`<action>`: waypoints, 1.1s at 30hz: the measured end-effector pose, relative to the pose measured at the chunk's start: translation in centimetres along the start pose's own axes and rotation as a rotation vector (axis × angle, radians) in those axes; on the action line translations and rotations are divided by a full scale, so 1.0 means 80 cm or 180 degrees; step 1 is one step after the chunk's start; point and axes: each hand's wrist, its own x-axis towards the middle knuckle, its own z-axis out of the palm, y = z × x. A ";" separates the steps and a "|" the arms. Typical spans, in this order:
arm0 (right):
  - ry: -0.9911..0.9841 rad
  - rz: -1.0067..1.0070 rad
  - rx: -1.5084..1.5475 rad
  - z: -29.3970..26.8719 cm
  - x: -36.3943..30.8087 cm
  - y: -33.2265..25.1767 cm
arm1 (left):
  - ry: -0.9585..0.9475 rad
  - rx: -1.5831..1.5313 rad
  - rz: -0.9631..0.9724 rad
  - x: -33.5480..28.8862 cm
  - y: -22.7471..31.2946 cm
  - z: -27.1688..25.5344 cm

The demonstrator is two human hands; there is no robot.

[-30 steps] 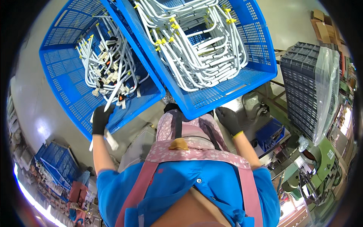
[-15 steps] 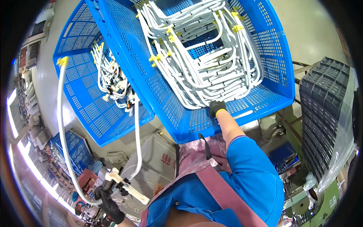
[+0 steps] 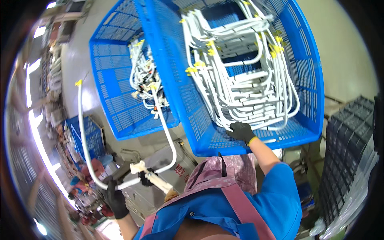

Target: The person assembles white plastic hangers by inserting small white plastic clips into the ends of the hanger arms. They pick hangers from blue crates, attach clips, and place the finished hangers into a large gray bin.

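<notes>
your left hand (image 3: 116, 199), in a black glove, was low at the left, its grip closed around a long bent white tube (image 3: 166, 132) with a white fitting (image 3: 138, 167) and a black clamp just beside the fist. the tube ran up from there in two arms: one ended in a yellow cap (image 3: 78, 83) out over the floor, the other reached up to the left blue basket (image 3: 116, 80). your right hand (image 3: 241, 131), also black-gloved with a yellow cuff, lay inside the near edge of the right blue basket (image 3: 192, 120), fingers curled down onto the pile of white tubes (image 3: 244, 76); whether they were pinching one, you could not tell. many tubes in that pile carried small yellow tags near their ends. the left basket held a smaller tangle of white tubes (image 3: 144, 80) with fittings. below the baskets stood a grey box (image 3: 168, 158) with red markings. dark stacked crates (image 3: 348, 160) rose at the right.
</notes>
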 end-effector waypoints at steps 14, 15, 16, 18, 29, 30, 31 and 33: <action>0.3577 -0.1696 0.4584 -0.365 -0.258 -0.212 | -0.0862 -0.0641 0.0535 0.081 -0.026 -0.029; 0.3653 -0.1776 0.4752 -0.368 -0.288 -0.236 | -0.0901 -0.0495 0.0689 0.088 -0.026 -0.028; 0.3711 -0.1919 0.4894 -0.365 -0.314 -0.259 | -0.0996 -0.0407 0.0895 0.097 -0.025 -0.027; 0.3391 -0.2504 0.5131 -0.347 -0.374 -0.299 | -0.1137 -0.0030 0.0960 0.114 -0.025 -0.026; 0.6449 0.1300 0.1273 0.017 -0.652 -0.363 | -0.2821 -0.0226 0.2857 0.122 0.038 0.020; 0.6878 0.1138 0.0758 0.045 -0.657 -0.362 | -0.2938 -0.0425 0.3286 0.104 0.054 0.022; 0.6964 0.1429 0.0589 0.079 -0.666 -0.367 | -0.3123 -0.0035 0.3241 0.086 0.071 0.014; 0.7081 0.1520 0.0385 0.127 -0.677 -0.369 | -0.3444 -0.0152 0.3873 0.033 0.102 0.028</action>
